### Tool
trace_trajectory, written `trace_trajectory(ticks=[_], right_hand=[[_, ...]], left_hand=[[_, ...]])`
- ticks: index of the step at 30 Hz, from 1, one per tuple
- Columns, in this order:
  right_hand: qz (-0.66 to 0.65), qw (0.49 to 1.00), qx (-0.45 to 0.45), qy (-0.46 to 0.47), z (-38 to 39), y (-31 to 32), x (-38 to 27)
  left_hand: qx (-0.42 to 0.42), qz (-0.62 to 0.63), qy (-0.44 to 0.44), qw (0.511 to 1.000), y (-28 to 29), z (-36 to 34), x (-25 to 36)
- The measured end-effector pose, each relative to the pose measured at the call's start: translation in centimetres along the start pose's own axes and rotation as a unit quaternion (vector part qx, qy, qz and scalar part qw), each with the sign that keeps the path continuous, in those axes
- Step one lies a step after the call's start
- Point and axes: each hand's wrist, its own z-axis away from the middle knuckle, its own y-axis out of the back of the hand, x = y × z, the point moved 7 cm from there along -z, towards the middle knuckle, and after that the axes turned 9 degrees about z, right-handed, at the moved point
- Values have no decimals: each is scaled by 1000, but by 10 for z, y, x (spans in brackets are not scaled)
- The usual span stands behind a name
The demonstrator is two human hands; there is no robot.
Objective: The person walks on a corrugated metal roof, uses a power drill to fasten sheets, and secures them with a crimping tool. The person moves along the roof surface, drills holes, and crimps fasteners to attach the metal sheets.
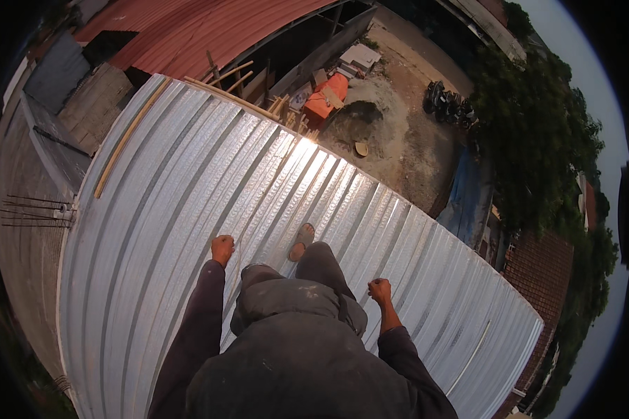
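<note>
I stand on a ribbed, silvery metal sheet roof (pixel 182 188), with one sandalled foot (pixel 301 241) set forward on it. My left hand (pixel 222 249) is held out over the ribs to the left of my knees, its fingers curled closed. My right hand (pixel 379 290) hangs beside my right thigh, also with curled fingers. What either hand holds, if anything, is hidden. Both forearms are in dark sleeves, and dark trousers cover my legs.
A wooden strip (pixel 129 140) lies along the roof's far left. Past the far edge, the ground drops to a yard with a sand heap (pixel 384 105), an orange tarp (pixel 323 101) and parked motorbikes (pixel 449 105). Bare rebar rods (pixel 38 213) stick out at the left edge.
</note>
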Motion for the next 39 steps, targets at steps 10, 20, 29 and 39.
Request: trace_trajectory(ticks=[10,20,29,39], right_hand=[[-26,982,24,185,-215,134,-325],[4,989,-104,110,-320,54,-365],[149,964,-94,199,-576,-73,-388],[26,977,-15,212,-851,-208,-374]], left_hand=[[-26,-81,212,974,-2,-22,-59],[20,-164,-65,984,-150,-285,154],[-133,-349,-105,922,-354,-528,139],[-124,-416,-102,895,-497,-783,-49]])
